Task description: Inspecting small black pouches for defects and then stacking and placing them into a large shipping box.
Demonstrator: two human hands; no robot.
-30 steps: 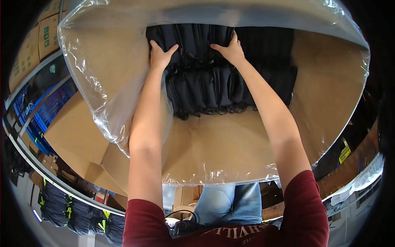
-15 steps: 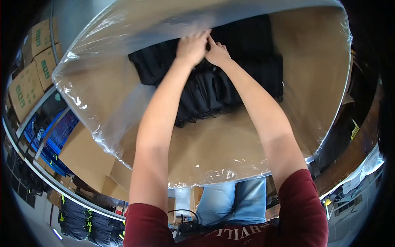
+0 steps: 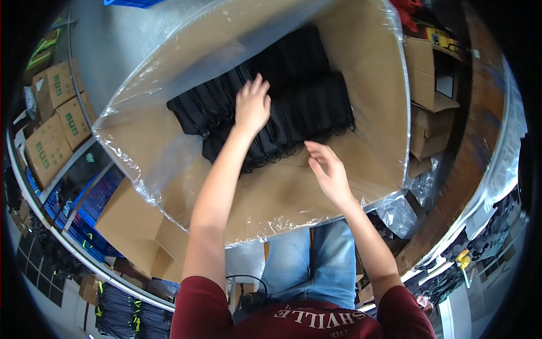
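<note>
Here, a stack of black folded garments (image 3: 265, 107) is seen lying on the bottom of a large cardboard box (image 3: 372, 73) lined with clear plastic film (image 3: 130, 152); the stack's long axis is laid slantwise, from the near left toward the far right; the left hand (image 3: 252, 105) is pressed flat on the stack, fingers spread, nothing pinched; the right hand (image 3: 329, 172) is held open and empty just short of the stack's near edge, over bare cardboard; the left hand is thus the nearer.
</note>
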